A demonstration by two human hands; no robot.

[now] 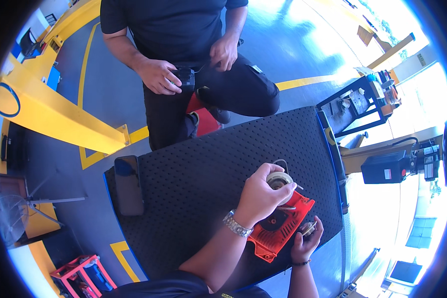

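My left hand (260,197), with a metal watch at its wrist, grips a pale round reel (280,185) between thumb and fingers. The reel is held over an orange slotted plastic housing (288,226), which lies on the black perforated mat. A thin cord or wire (281,162) loops beside the reel. At the housing's right side, my right hand (308,243) pinches a small round metal part (308,228), its exact kind too small to tell. A dark round recess (274,221) shows inside the housing, partly covered by my left hand.
A black phone (129,186) lies at the left of the mat-topped table (198,198). Across from me a seated person's hand (161,77) holds a black box-like object (185,79). A yellow post (59,114) rises at left; a black cart (355,104) stands at far right.
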